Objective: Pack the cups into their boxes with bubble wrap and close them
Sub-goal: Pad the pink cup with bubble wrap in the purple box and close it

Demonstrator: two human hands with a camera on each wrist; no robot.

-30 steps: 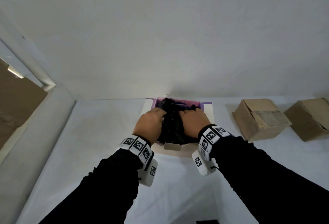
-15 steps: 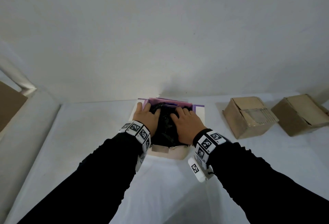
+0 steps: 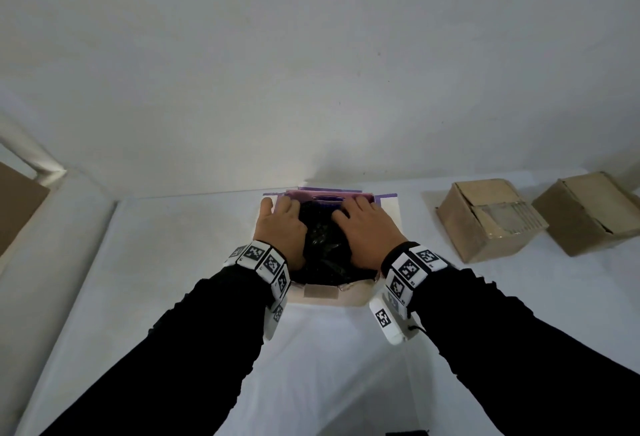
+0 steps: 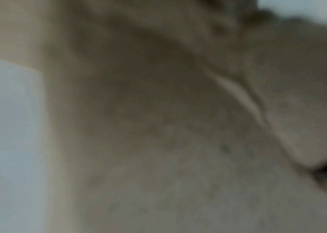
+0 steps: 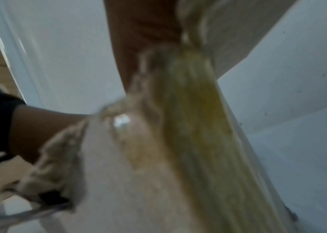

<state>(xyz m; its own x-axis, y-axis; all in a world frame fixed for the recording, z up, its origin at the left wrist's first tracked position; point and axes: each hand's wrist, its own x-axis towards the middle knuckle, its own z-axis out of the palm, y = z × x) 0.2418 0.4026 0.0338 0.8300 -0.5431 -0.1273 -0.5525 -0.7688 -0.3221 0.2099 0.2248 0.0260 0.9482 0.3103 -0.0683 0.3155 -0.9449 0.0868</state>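
Both hands lie flat, fingers stretched forward and holding nothing, pressing down on a dark crinkled bundle (image 3: 323,245) that fills an open box (image 3: 329,295). The left hand (image 3: 282,228) covers the bundle's left side, its fingertips reaching the far left corner of the box; the right hand (image 3: 369,231) covers the right side, fingers spread toward the far edge. Neither hand curls around anything. The bundle shows as a black, glossy strip between the two palms, and whether a cup sits inside it I cannot tell.

The box is pale, with a pink and purple lining (image 3: 329,195) standing up along its far wall and a strip of tape on the near face. It sits on a white table (image 3: 156,262), close to the white wall (image 3: 311,72) behind it.

Black sleeves run back from both wrists, each ringed by a white band with black square markers (image 3: 408,267).

To the right, well apart from the open box, stand two brown cardboard boxes: the nearer one (image 3: 485,221) has clear tape across its top flaps, and the farther one (image 3: 588,210) sits just beside it toward the table's right edge.

The wrist views are blurred; they show only pale cardboard close against the lens.
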